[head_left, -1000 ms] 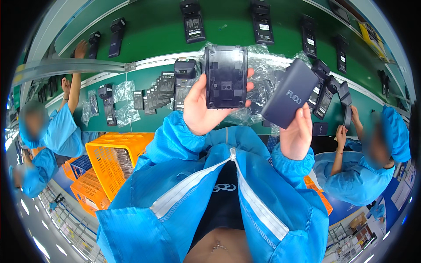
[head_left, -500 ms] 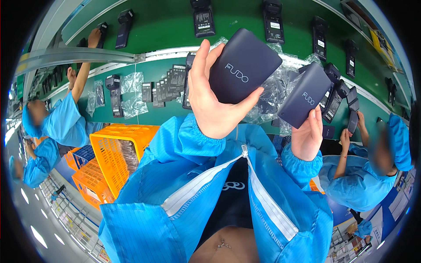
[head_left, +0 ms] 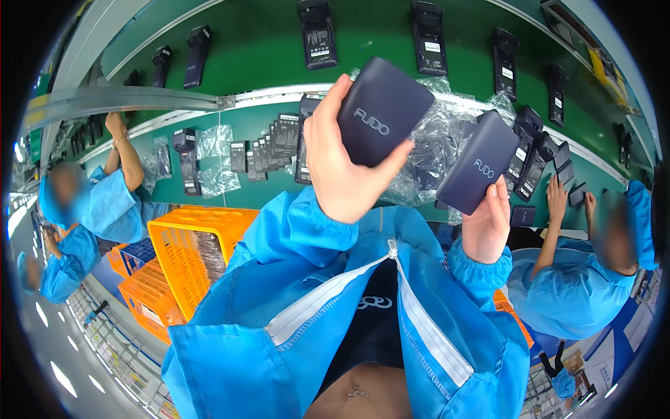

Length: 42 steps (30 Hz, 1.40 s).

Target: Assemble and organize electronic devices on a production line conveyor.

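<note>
My left hand (head_left: pixel 340 164) grips a dark blue plastic cover (head_left: pixel 384 115) between its thumb and fingers, with a light printed mark facing up. My right hand (head_left: pixel 486 227) pinches a second dark blue cover (head_left: pixel 481 164) of similar make by its lower edge. The two covers are held apart, above clear plastic bags (head_left: pixel 422 164) on the green bench. Behind the left hand, a handheld terminal (head_left: pixel 306 133) is partly hidden. Beside it lie several flat black batteries (head_left: pixel 283 136) with printed labels.
More terminals (head_left: pixel 318 38) stand in a row on the green belt (head_left: pixel 377 31) beyond a pale rail. Orange crates (head_left: pixel 188 251) sit at my left. A co-worker in blue (head_left: pixel 108 195) works at the left; another co-worker (head_left: pixel 576 272) handles dark parts at the right.
The left-hand cover has shifted slightly left and down and is turned a little. My right hand still holds its cover. The left co-worker's raised hand has drawn back from a terminal on the belt.
</note>
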Motion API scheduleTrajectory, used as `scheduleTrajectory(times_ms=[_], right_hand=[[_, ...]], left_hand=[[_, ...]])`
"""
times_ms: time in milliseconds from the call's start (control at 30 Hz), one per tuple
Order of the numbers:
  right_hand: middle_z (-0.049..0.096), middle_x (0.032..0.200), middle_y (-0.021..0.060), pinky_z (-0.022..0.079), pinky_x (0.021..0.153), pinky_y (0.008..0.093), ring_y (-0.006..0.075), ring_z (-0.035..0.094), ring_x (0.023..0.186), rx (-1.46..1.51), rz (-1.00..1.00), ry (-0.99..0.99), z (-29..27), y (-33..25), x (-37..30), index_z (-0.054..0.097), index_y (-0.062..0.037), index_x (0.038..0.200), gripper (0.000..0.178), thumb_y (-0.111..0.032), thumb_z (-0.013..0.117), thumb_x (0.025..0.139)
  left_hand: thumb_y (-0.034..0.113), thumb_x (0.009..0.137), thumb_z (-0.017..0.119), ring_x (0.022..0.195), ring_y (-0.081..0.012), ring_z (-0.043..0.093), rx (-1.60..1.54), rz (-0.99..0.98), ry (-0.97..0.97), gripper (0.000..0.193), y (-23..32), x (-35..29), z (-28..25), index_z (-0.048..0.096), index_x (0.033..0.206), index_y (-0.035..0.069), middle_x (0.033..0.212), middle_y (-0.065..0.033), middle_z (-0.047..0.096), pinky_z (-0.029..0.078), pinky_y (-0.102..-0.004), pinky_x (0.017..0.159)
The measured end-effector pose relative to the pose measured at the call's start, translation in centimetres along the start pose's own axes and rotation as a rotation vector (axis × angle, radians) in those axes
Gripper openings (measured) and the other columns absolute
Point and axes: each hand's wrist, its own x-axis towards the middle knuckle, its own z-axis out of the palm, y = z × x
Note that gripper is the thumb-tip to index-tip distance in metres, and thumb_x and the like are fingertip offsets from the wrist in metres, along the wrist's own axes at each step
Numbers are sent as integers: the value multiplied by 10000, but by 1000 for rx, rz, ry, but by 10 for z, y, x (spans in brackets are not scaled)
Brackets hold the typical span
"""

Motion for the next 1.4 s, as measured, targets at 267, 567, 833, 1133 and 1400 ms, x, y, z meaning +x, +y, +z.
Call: scheduleTrajectory(times_ms=[267,567,833,1133,1400], right_hand=[[531,1150,104,377,932,321,196,499,1079,60,-3,67,-5,9,-12,444,17,1182,324,-112,474,886],[583,1066,92,391,876,270,159,542,992,87,19,208,-12,21,-20,468,17,1154,283,-74,459,886],[585,1064,91,382,882,272,160,537,999,51,30,280,-8,23,-11,466,12,1162,286,-75,452,890],[585,1062,78,390,857,261,142,542,967,15,54,279,-4,27,-5,474,10,1153,287,-76,477,879],[584,1039,45,409,820,224,129,545,943,-12,149,393,-12,52,3,459,-1,1178,361,-54,563,836]], left_hand=[[496,656,701,1012,-366,535,446,-544,-69,817,-241,84,42,376,1269,65,1147,-256,508,422,-393,877],[500,653,699,1071,-421,464,691,-658,-240,838,-397,163,90,265,1346,317,1297,-237,365,387,-434,927],[527,730,621,982,-304,487,1033,-686,9,692,-343,141,123,301,1328,390,1129,-135,434,402,-443,823],[528,791,535,1033,-297,437,1156,-516,78,561,-331,141,116,349,1303,393,1176,-130,429,359,-459,846],[555,832,421,1057,-373,442,1303,-307,88,594,-359,132,105,278,1351,305,1325,-261,287,319,-548,890]])
